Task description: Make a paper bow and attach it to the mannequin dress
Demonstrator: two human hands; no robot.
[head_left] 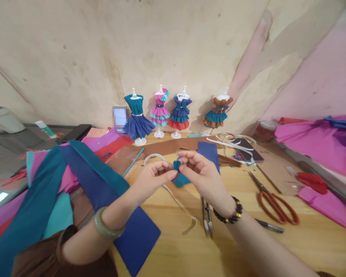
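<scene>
Between the fingertips of both hands is a small pleated teal paper piece, fanned out at its top. My left hand pinches it from the left, thumb and fingers closed. From the right, my right hand pinches the same piece. Just below the hands a flat teal paper piece lies on the wooden table. A thin pale ribbon trails across the wood under them. Thread snips lie near my right wrist.
Several miniature dress forms wear paper dresses along the wall, among them a teal-and-blue dress. Orange-handled scissors and a pen lie at right. Crepe paper strips cover the left side. Pink paper is heaped at far right.
</scene>
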